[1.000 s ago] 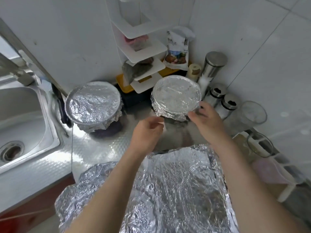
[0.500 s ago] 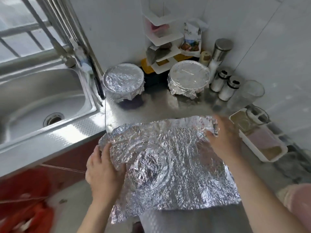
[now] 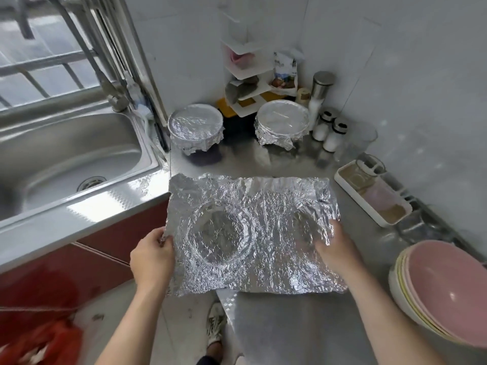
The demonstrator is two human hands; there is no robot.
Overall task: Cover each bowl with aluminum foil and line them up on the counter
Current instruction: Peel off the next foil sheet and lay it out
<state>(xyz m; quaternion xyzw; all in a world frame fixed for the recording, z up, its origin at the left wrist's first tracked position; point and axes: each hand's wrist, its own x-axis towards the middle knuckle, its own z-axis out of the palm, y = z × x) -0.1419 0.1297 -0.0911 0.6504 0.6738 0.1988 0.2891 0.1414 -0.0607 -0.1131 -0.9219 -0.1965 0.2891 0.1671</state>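
Note:
A large crumpled sheet of aluminum foil (image 3: 253, 233) with round bowl imprints is spread over the steel counter's near corner. My left hand (image 3: 152, 256) pinches its left edge. My right hand (image 3: 334, 251) grips its right edge, the fingers under a folded flap. Two foil-covered bowls stand at the back of the counter: one on the left (image 3: 195, 127) near the sink, one on the right (image 3: 282, 122) by the shakers. A stack of pink and cream bowls (image 3: 442, 288) sits uncovered at the right edge.
A steel sink (image 3: 71, 159) with faucet lies to the left. A white corner shelf (image 3: 245, 75), a snack bag, a steel canister (image 3: 320, 90), two shakers (image 3: 328, 130) and a clear cup stand at the back. A white tray (image 3: 371, 196) sits at right. A red bag is on the floor.
My hands left the right covered bowl and took hold of the foil sheet's two side edges. The sheet now lies flatter and more stretched out. The view pulled back.

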